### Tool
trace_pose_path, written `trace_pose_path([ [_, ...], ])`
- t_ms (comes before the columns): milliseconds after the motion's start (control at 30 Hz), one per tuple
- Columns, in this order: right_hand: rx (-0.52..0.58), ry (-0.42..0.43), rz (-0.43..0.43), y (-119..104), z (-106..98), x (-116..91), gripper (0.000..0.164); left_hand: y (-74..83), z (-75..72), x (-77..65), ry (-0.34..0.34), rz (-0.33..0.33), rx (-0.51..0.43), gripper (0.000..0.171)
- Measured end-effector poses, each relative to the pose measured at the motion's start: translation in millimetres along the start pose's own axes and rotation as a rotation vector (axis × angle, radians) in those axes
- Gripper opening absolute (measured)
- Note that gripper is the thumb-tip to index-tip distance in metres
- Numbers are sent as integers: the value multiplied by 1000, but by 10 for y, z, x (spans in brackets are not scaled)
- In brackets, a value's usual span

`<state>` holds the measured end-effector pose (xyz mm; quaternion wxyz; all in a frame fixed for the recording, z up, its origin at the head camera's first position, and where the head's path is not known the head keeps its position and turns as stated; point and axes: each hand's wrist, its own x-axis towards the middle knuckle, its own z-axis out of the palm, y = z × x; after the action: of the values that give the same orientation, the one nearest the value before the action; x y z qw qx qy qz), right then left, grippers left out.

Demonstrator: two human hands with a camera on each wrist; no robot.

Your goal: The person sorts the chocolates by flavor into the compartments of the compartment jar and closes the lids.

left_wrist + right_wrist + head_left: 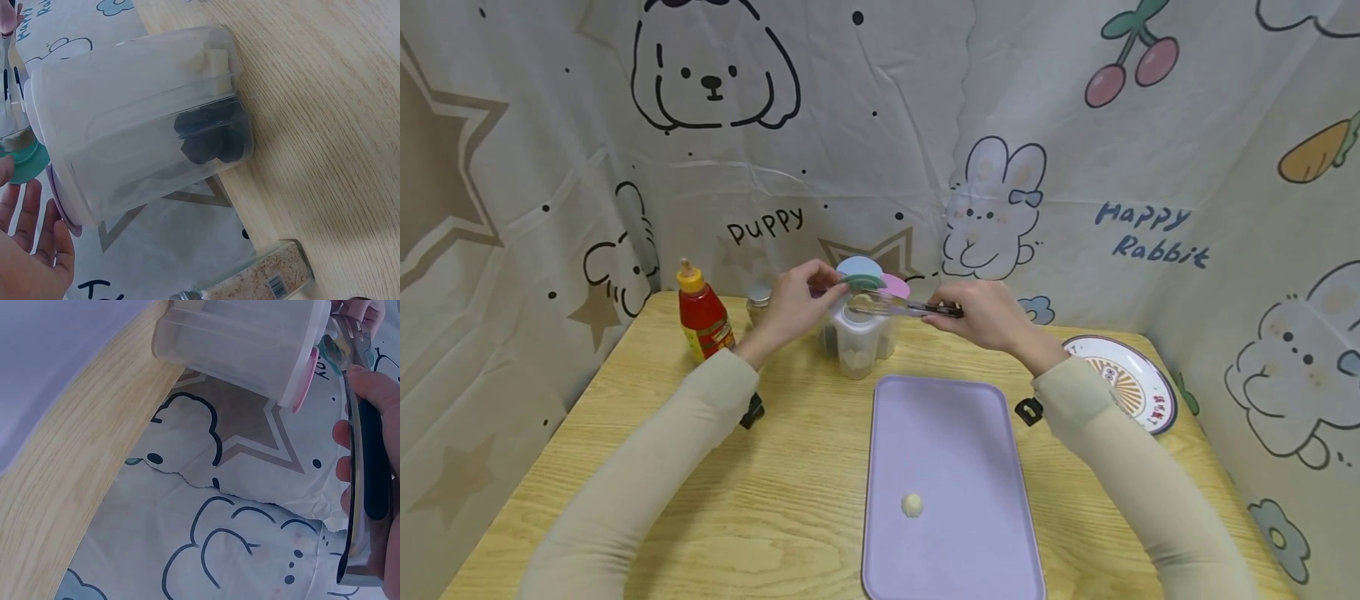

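My left hand point(799, 302) pinches the raised green lid point(863, 282) of a translucent multi-compartment container point(856, 343). Metal tongs with dark grips point(376, 459) are in my right hand point(983, 312), which grips them along the handles. Their head reaches in from the right, just over the container's front opening and beside the green lid. A pale tan patch shows near the tong tips; I cannot tell whether it is food between them. Through the clear wall, dark chunks point(209, 134) and pale pieces point(217, 70) show low in separate compartments.
A lilac tray point(951, 433) in front carries one small pale ball point(912, 505). Left of the container stand a red squeeze bottle point(703, 312) with a yellow cap and a glass jar point(259, 278) of pinkish grains. A printed plate point(1138, 383) lies at the right, behind my sleeve.
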<state>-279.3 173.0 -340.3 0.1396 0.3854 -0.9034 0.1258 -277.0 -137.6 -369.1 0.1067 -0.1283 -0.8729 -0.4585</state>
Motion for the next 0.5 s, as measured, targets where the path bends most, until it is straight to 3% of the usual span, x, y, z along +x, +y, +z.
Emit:
trace_pose_path([
  [267,-25,11,-3,24,-91,-114,29,17,13,0,-5,0,-4,20],
  [500,-51,65,-38,48,-180,-350,29,-13,-7,8,0,0,-5,21],
])
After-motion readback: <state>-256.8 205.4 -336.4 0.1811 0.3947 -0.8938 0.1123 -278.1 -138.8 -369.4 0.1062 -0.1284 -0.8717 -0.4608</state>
